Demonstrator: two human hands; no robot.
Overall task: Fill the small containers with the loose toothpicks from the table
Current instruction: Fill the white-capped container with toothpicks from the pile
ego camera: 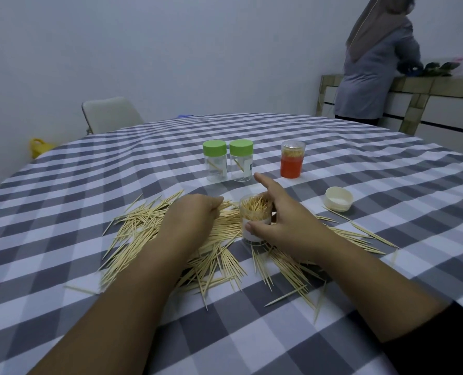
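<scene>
Four small jars are standing on the checked tablecloth (89, 169), and I am taking the open jar (254, 220) as my landmark. My right hand (281, 220) is gripping this jar, thumb curled across its front and fingers round its far side, forefinger pointing away. It is sitting upright, packed with toothpicks. My left hand (192, 215) is lying just left of it on the loose toothpicks (143, 226), fingers curled under; I cannot tell what they are pinching. Beyond the jar are standing two green-lidded jars (227, 161) and an orange jar (292, 159). A white lid (338, 198) is lying to its right.
</scene>
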